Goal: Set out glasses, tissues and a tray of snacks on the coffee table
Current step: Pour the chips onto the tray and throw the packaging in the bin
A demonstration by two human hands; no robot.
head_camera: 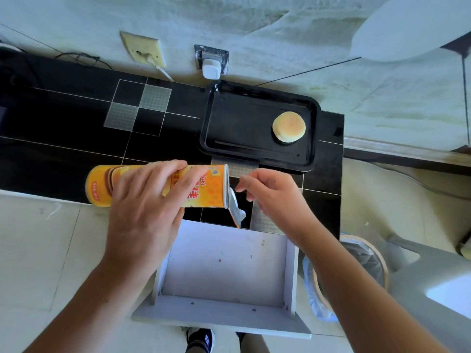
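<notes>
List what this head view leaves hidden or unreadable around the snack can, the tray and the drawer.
- Snack can: the left hand covers much of its label; what is inside cannot be seen, as the mouth faces sideways.
- Foil seal: whether the right hand touches it is unclear.
- Tray: holds one round cake; its near rim passes behind the can and hand.
- Drawer: the forearms cover its side edges.
- Bin: contents hidden by the right forearm.

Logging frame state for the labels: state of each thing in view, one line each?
snack canister: on its side, gripped by left hand, mouth open, foil seal peeled and hanging
right hand: empty, fingers at the canister mouth
tray: on the black counter, holds one round cake
drawer: pulled open, nearly bare
charger: plugged into wall socket
bin: lined with a bag
</notes>
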